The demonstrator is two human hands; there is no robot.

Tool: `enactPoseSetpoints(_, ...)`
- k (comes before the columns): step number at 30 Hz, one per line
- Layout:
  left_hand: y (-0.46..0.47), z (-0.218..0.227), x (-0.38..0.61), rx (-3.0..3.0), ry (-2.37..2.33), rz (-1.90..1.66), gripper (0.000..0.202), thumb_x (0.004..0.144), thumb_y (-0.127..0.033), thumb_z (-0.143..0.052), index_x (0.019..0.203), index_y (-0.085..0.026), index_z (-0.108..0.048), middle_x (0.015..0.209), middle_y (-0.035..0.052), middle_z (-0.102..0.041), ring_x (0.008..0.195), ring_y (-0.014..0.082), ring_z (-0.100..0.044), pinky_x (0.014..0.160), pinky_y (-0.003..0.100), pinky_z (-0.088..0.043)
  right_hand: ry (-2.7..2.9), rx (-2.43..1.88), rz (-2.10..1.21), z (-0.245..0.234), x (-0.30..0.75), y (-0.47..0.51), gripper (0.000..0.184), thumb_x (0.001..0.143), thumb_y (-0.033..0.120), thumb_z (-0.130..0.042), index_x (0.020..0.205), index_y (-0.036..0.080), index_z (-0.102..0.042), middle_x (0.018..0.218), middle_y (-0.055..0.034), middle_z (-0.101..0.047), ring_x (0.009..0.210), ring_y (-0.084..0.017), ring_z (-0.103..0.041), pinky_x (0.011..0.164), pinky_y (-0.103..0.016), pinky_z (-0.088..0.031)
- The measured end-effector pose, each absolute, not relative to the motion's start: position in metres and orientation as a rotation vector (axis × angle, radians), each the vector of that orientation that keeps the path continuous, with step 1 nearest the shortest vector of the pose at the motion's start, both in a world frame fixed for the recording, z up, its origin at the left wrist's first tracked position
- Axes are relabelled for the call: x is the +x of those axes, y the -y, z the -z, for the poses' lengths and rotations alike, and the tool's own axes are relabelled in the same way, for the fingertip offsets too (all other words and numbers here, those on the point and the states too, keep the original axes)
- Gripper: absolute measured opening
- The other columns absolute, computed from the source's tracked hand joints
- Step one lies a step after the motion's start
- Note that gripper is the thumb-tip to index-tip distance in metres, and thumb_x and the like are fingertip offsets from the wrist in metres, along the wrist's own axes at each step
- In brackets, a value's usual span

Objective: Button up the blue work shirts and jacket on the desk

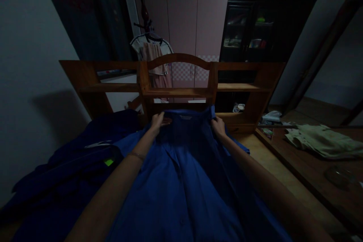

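A blue button-up shirt (181,181) lies spread out in front of me, its collar at the far end near a wooden headboard. My left hand (158,120) is closed on the left side of the collar. My right hand (218,125) grips the right shoulder of the same shirt next to the collar. Both forearms reach out over the shirt's front, and a thin bracelet sits on my left wrist.
A pile of dark blue clothes (76,159) lies to my left. The wooden headboard with shelves (178,90) stands just beyond the shirt. A pale green garment (320,140) lies on a wooden surface at right. A pink wardrobe (181,26) and a dark cabinet (255,30) stand behind.
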State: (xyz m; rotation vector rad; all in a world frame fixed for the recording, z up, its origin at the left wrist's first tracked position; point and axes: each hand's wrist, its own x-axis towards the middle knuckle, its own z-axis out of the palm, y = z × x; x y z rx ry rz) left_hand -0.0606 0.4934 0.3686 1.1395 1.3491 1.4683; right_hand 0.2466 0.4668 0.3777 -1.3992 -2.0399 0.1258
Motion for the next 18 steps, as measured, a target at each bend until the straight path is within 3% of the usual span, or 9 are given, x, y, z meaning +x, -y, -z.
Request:
enactPoseSetpoints(4, -0.505, -0.376, -0.062, 1.26, -1.198, -1.629, 0.058, 0.086, -0.035, -0.05, 0.138, -0.029, -0.026, 0.12, 0.0078, -0.06, 0.105, 0.0166, -0.061, 0.088, 0.035, -0.049, 1.844, -1.393, -0.161, -0.378, 0.222, -0.47, 0.057, 0.085, 0.024, -0.042, 0.139, 0.011, -0.03, 0.124, -0.014, -0.055, 0.102, -0.024, -0.058, 0.084, -0.033, -0.047)
enactPoseSetpoints(7, -0.495, -0.367, -0.056, 1.714, -1.271, -1.631, 0.069, 0.081, -0.027, -0.058, 0.142, -0.026, -0.025, 0.127, 0.0091, -0.054, 0.118, 0.0213, -0.051, 0.101, 0.041, -0.039, 1.945, -1.368, -0.138, -0.363, 0.204, -0.456, 0.079, 0.08, 0.026, -0.056, 0.146, 0.016, -0.015, 0.148, -0.0196, -0.021, 0.106, -0.027, -0.057, 0.087, -0.036, -0.047)
enactPoseSetpoints(9, -0.48, -0.358, -0.047, 2.08, -1.4, -1.544, 0.064, 0.082, -0.026, -0.057, 0.14, -0.024, -0.031, 0.129, 0.0098, -0.051, 0.122, 0.0236, -0.046, 0.106, 0.042, -0.033, 2.037, -1.402, -0.107, -0.354, 0.198, -0.448, 0.082, 0.081, 0.03, -0.058, 0.147, 0.019, -0.012, 0.152, -0.0194, -0.005, 0.11, -0.03, -0.055, 0.089, -0.039, -0.046)
enactPoseSetpoints(12, -0.454, -0.346, -0.025, 2.402, -1.504, -1.393, 0.049, 0.086, -0.026, -0.05, 0.134, -0.024, -0.041, 0.125, 0.0096, -0.051, 0.119, 0.0237, -0.047, 0.105, 0.04, -0.034, 2.064, -1.471, -0.064, -0.353, 0.199, -0.446, 0.066, 0.089, 0.039, -0.05, 0.145, 0.017, -0.022, 0.148, -0.0191, -0.019, 0.119, -0.03, -0.048, 0.094, -0.041, -0.043)
enactPoseSetpoints(15, -0.437, -0.336, 0.001, 2.32, -1.554, -1.348, 0.041, 0.087, -0.032, -0.051, 0.126, -0.023, -0.047, 0.121, 0.0106, -0.052, 0.112, 0.0229, -0.053, 0.099, 0.036, -0.04, 2.08, -1.492, -0.01, -0.364, 0.21, -0.441, 0.054, 0.091, 0.036, -0.048, 0.139, 0.017, -0.033, 0.137, -0.0163, -0.039, 0.118, -0.027, -0.048, 0.095, -0.038, -0.042)
enactPoseSetpoints(18, -0.433, -0.324, 0.023, 1.872, -1.531, -1.318, 0.059, 0.075, -0.045, -0.067, 0.123, -0.018, -0.046, 0.116, 0.0138, -0.055, 0.104, 0.0243, -0.058, 0.09, 0.037, -0.046, 2.106, -1.506, 0.099, -0.378, 0.229, -0.408, 0.046, 0.091, 0.032, -0.047, 0.134, 0.019, -0.04, 0.131, -0.0131, -0.045, 0.105, -0.024, -0.057, 0.087, -0.034, -0.046)
